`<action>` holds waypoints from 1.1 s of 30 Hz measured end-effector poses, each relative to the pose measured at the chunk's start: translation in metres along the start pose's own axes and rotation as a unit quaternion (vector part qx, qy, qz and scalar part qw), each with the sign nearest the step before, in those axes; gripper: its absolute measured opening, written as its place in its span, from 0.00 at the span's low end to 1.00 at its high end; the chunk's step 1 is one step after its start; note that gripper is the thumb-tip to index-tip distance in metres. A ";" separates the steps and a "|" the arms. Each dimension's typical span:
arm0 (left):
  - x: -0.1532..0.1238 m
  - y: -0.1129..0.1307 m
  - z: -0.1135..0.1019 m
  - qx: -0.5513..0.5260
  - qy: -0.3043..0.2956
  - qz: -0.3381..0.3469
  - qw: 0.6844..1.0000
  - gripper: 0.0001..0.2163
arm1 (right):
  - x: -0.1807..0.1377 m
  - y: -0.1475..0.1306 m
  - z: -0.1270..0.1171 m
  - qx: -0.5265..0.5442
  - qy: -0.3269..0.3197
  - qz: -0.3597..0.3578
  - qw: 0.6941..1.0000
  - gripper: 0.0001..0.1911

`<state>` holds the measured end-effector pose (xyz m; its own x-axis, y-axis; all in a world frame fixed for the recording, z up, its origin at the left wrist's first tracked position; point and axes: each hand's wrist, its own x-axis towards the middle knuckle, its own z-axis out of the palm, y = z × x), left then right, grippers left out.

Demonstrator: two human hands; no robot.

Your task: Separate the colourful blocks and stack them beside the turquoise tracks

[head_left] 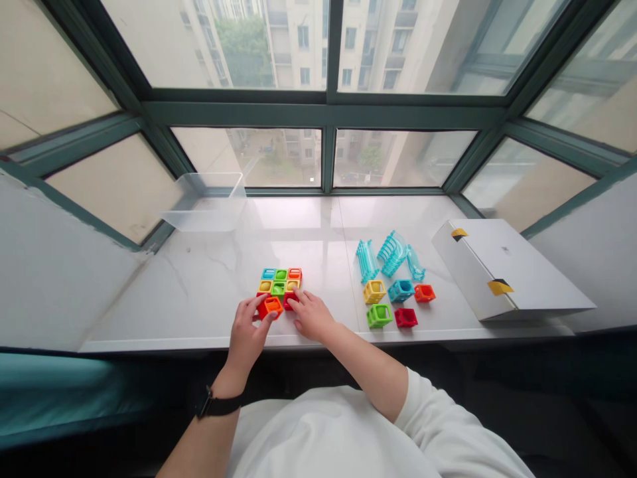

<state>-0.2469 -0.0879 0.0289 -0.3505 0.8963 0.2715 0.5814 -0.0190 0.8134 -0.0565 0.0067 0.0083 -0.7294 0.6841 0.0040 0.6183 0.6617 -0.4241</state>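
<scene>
A group of coloured hollow toy blocks [280, 275] stands together on the white sill, in blue, green, red and yellow. At its near side my left hand [247, 326] pinches an orange block [272, 306] between thumb and fingers; the block sits slightly tilted in front of the group. My right hand [310, 316] has its fingers against a red block [289, 300] at the group's near right corner, which they partly hide.
To the right lie loose blocks: yellow [374, 292], blue [401, 291], orange-red [424, 293], green [379, 317] and dark red [406, 318]. Behind them are clear blue curved track pieces [392, 254]. A white box [517, 265] stands far right, a clear plastic tray [204, 216] back left.
</scene>
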 end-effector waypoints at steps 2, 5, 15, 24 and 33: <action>0.001 0.007 0.000 -0.088 0.014 -0.056 0.994 0.24 | 0.000 0.001 0.003 0.005 0.000 -0.002 1.000 0.34; 0.005 0.015 0.004 -0.222 0.023 -0.135 0.965 0.28 | -0.002 0.001 0.007 0.021 0.016 0.005 1.000 0.36; 0.006 0.044 0.037 -0.451 -0.033 -0.197 0.870 0.28 | -0.051 -0.011 -0.030 0.235 0.285 -0.046 0.928 0.22; -0.001 0.095 0.070 -0.534 -0.136 -0.239 0.800 0.20 | -0.101 -0.003 -0.074 0.263 0.371 -0.090 0.886 0.16; -0.010 0.124 0.082 -0.575 -0.180 -0.250 0.758 0.17 | -0.120 0.001 -0.092 0.262 0.423 -0.068 0.865 0.16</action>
<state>-0.1113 -0.0627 0.0845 0.0279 0.9778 -0.2076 -0.6545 0.1748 0.7356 0.0587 -0.0465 0.0904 -0.1725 0.7380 0.6524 0.1641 0.6746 -0.7197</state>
